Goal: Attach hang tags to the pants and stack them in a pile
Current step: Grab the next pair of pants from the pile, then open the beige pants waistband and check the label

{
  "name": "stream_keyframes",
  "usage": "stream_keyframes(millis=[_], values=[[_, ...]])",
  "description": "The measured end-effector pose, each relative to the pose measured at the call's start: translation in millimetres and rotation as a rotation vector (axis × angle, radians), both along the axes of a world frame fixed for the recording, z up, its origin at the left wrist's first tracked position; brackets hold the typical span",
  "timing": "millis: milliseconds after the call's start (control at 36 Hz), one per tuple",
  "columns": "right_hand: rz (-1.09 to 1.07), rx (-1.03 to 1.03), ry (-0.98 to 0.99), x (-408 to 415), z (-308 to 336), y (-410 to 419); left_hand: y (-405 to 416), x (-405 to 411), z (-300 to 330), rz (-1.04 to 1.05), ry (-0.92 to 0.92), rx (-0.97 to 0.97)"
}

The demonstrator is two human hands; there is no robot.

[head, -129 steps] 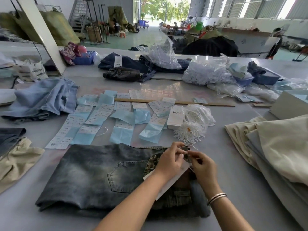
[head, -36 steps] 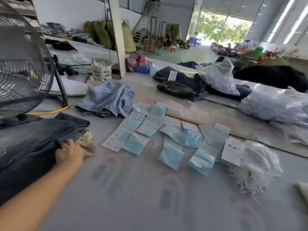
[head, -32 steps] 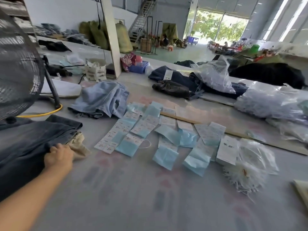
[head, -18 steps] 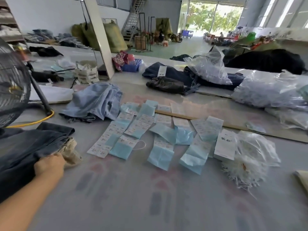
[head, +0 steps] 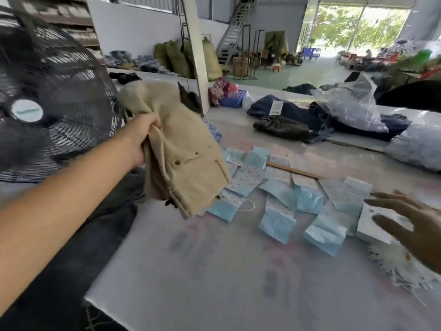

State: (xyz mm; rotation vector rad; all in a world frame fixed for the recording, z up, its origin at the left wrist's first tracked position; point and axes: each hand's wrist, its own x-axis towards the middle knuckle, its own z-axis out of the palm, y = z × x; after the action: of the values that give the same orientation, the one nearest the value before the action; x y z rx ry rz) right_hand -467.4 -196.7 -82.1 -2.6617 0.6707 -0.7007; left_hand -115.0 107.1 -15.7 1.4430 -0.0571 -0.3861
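My left hand [head: 143,137] grips a folded pair of beige pants [head: 183,149] and holds it in the air above the left part of the table, the fabric hanging down from my fist. My right hand [head: 415,225] hovers at the right edge with its fingers spread and holds nothing. Between the hands, several white and light-blue hang tags [head: 279,194] lie spread on the table. A bundle of white tag strings [head: 401,268] lies under my right hand. Dark denim pants [head: 78,235] lie at the table's left edge below my arm.
A large black fan [head: 45,103] stands close on the left. A wooden stick [head: 296,170] lies behind the tags. Dark pants [head: 286,118] and clear plastic bags [head: 350,103] lie further back. The grey table [head: 226,271] stretches in front of me.
My left hand has pulled the beige pants out from beside the dark denim pile and raised them into the air. My right hand has come into view at the right.
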Motion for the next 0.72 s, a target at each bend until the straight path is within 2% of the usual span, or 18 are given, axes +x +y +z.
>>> stream_keyframes(millis=[83,167,222,278,361,417,444,472,556,611,667,722], values=[[0.14,0.628,-0.061,47.0,-3.8,70.0,-15.7,-47.9,16.9,-0.128,0.057,-0.247],[0.273,1.285,-0.168,69.2,-15.2,111.0,-33.9,-92.8,7.1,-0.186,0.081,-0.485],[0.438,1.586,-0.213,71.1,-20.9,123.2,-44.8,-119.9,-15.8,-0.233,0.128,-0.569],[0.476,1.753,-0.36,65.4,-30.9,124.2,-48.7,-140.7,-45.7,-0.261,0.195,-0.577],[0.216,1.739,-0.432,47.4,-58.1,101.7,-39.2,-155.7,-91.9,-0.254,0.229,-0.625],[0.075,1.71,-0.343,30.7,-75.6,83.1,-30.4,-158.9,-117.7,-0.194,0.238,-0.717],[0.017,1.701,-0.283,23.5,-84.5,75.5,-28.5,-158.5,-131.7,-0.123,0.248,-0.701],[-0.04,1.686,-0.219,16.6,-94.3,68.1,-28.8,-157.3,-148.4,-0.04,0.252,-0.598],[-0.192,1.523,-0.062,1.6,-119.6,57.7,-36.5,-164.5,-191.5,0.21,0.233,-0.1],[-0.267,1.438,-0.051,-4.9,-136.4,51.8,-43.3,-174.0,-210.1,0.225,0.064,0.192],[-0.305,1.415,-0.067,-9.7,-145.9,50.5,-51.4,-182.1,-224.1,0.172,-0.044,0.316],[-0.279,1.337,-0.009,-10.7,-149.5,55.5,-56.6,-189.5,-228.3,-0.026,0.008,0.289]])
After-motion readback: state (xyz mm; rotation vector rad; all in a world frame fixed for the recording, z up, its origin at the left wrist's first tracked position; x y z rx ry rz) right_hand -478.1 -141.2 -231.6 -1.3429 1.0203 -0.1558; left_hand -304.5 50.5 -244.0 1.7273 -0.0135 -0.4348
